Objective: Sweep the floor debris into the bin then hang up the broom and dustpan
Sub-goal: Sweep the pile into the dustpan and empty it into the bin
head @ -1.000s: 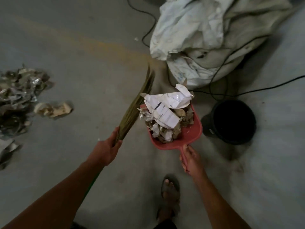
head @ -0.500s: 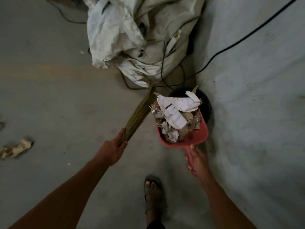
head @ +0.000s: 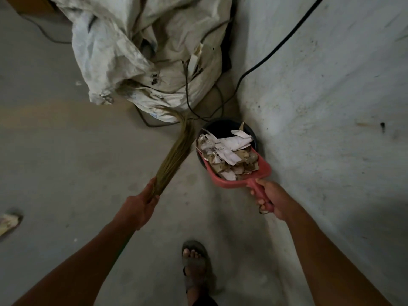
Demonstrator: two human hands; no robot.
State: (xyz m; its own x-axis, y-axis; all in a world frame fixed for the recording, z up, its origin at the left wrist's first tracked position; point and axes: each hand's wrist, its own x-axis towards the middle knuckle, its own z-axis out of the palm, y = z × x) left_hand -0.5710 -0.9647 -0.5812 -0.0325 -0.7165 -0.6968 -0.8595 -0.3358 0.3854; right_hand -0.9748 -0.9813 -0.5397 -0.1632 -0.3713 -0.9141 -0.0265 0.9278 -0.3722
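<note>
My right hand [head: 272,198] grips the handle of a red dustpan [head: 262,171] heaped with crumpled paper scraps [head: 227,151]. The pan's front end hangs over the mouth of a round black bin [head: 223,127] standing against the wall. My left hand [head: 138,208] grips a grass broom [head: 176,151] near the base of its bristles, which point up and away toward the sacks, left of the bin.
A heap of white sacks [head: 143,51] lies just behind the bin, with black cables [head: 276,49] running over it and along the pale wall [head: 331,107] on the right. One paper scrap [head: 8,221] lies at the left edge. My sandalled foot [head: 195,263] stands below.
The view has swung right and closer to the bin. The loaded dustpan moved from beside the bin to over its mouth. The big debris pile at the left has left the view.
</note>
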